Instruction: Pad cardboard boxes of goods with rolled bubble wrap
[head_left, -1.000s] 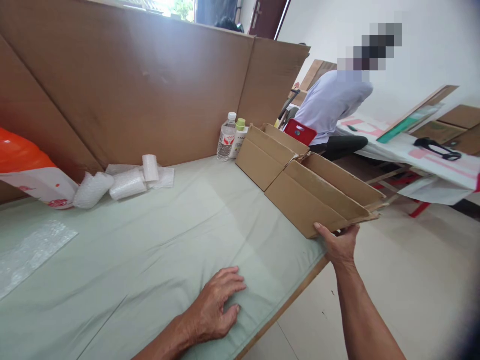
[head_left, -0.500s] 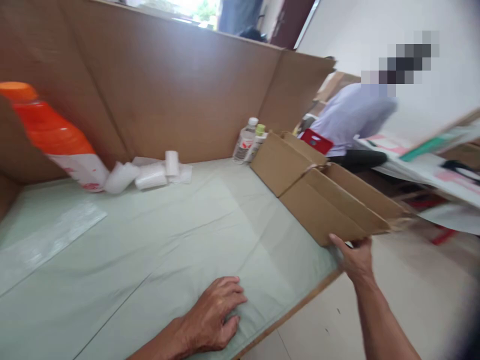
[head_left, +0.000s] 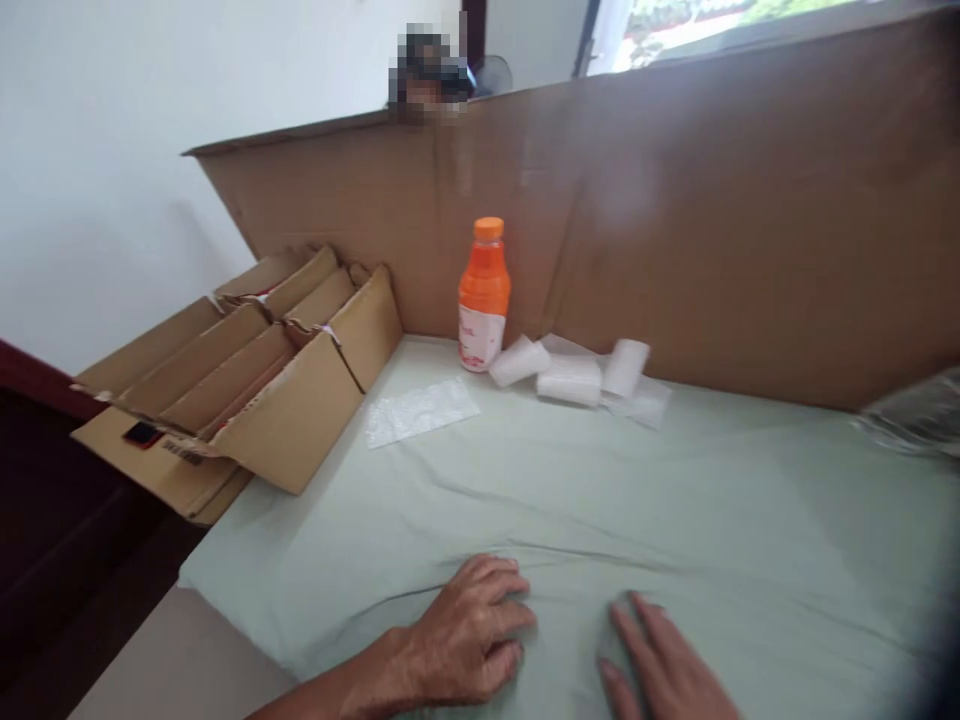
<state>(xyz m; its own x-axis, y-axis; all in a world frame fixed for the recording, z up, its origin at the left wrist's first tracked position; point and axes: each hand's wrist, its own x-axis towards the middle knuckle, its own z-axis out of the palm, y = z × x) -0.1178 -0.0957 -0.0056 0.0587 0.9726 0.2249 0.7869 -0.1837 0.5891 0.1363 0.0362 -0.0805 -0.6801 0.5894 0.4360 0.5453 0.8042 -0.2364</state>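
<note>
My left hand point(head_left: 472, 635) rests on the pale green cloth point(head_left: 540, 490) with its fingers slightly bent and apart, holding nothing. To its right, my right hand point(head_left: 664, 660) hovers over or touches the cloth, fingers spread and nothing in them; its lower part is cut off by the frame. Beyond both hands stands an orange bottle point(head_left: 484, 295) with an orange cap and a white label. Beside it lie rolled pieces of clear bubble wrap point(head_left: 568, 380). A flat bubble wrap sheet point(head_left: 421, 411) lies in front of the bottle.
Open cardboard boxes point(head_left: 300, 410) with upright flaps stand at the table's left edge. A tall cardboard wall point(head_left: 720, 230) closes off the back, with a person's blurred head point(head_left: 429, 75) above it. Crumpled clear plastic point(head_left: 915, 412) lies far right.
My view has swung left, bringing other boxes into sight. My right hand has let go of the cardboard box at the right edge and come over the cloth. My left hand stays on the cloth.
</note>
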